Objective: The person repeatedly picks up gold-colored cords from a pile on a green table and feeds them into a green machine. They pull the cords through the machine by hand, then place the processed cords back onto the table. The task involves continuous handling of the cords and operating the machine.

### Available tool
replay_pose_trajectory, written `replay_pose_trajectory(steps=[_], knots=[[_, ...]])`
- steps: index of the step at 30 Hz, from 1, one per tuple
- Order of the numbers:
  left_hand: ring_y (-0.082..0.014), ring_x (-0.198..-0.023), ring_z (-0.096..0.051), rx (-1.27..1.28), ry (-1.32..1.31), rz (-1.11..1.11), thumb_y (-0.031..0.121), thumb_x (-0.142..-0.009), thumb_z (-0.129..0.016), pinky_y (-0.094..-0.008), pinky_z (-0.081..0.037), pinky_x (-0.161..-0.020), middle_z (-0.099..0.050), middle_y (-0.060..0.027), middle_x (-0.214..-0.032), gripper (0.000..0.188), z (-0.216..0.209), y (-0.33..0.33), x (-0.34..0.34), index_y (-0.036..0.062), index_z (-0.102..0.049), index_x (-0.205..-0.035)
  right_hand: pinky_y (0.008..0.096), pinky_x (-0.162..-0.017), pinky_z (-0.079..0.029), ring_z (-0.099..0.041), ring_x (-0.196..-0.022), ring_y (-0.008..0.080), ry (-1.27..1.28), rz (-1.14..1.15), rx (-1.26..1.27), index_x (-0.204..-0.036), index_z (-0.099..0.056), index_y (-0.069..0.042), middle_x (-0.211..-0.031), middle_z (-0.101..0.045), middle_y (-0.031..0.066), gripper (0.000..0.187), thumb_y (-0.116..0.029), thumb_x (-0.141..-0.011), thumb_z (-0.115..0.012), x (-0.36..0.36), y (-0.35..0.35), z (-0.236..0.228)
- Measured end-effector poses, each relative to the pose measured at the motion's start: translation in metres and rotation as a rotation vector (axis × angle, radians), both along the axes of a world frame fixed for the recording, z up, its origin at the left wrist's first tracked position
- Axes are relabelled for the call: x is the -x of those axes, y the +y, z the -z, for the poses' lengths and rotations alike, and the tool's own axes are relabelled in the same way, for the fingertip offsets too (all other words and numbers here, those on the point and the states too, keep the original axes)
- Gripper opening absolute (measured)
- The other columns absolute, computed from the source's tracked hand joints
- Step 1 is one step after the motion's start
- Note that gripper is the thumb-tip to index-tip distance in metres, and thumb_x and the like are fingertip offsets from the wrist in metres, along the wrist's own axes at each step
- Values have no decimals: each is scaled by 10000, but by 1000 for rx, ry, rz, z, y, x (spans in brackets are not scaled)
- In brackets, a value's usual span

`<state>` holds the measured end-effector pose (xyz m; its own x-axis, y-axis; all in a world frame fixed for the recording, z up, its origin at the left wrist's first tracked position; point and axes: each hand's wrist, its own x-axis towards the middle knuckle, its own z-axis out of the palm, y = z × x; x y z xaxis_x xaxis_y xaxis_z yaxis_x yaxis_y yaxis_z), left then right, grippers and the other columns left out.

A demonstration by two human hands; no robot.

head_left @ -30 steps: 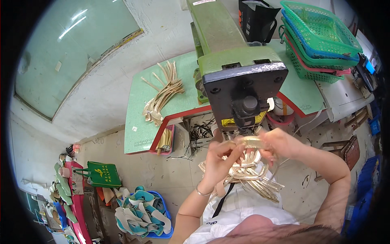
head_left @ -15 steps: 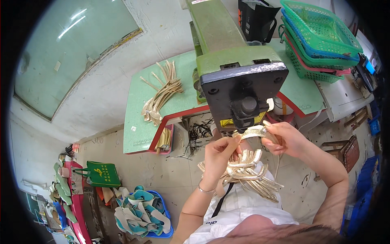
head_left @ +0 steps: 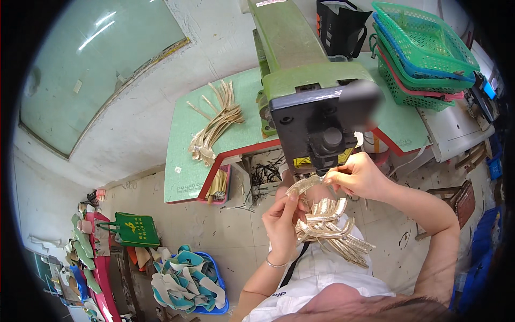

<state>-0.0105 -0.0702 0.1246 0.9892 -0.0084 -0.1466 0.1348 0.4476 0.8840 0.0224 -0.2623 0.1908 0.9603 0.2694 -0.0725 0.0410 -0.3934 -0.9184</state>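
Observation:
A short, curved gold strap [head_left: 303, 185] is stretched just below the working tip of a green and black machine [head_left: 331, 140]. My left hand [head_left: 281, 221] pinches its lower left end between thumb and fingers. At the other end, right under the machine's tip, the fingers of my right hand [head_left: 358, 177] are closed in a pinch; the strap end there is partly hidden. On my lap, below the hands, lies a heap of similar shiny gold straps [head_left: 335, 231], several of them bent over.
A bundle of gold straps [head_left: 217, 126] lies on the green tabletop [head_left: 185, 177], whose edge is red. Stacked plastic baskets [head_left: 424, 48] and a black bag [head_left: 340, 29] stand behind. On the floor are a blue basket of cut pieces [head_left: 221, 273], a green bag [head_left: 134, 229] and a wooden stool [head_left: 458, 201].
My left hand has moved down and slightly left, carrying its end of the strap. My right hand has turned and shifted left, its fingers now pinched close under the machine's tip.

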Motion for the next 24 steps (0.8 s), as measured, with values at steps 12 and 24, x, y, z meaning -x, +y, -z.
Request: replay_pose_trajectory(steps=[12,24], knots=[[-38,-578,-461,-435,-379,65,124,-884,-588,-174,-344,-536,-562,7,-686,147,5,8,-21,-9,-621,-831,278,-642,-497,-603,-699,117,-327,-49,-24,-999,-613,2,-862,-669,86,274,-39,-735,-676,-14,12,0],[6,-583,-428,-253,-165,231,103,-870,-614,-157,-295,-491,-543,37,-663,151,-1,16,-24,-8,-630,-770,294,-752,-451,-571,-816,191,102,207,163,-1069,-537,27,-925,-590,104,378,-316,-913,-513,-14,-58,24]])
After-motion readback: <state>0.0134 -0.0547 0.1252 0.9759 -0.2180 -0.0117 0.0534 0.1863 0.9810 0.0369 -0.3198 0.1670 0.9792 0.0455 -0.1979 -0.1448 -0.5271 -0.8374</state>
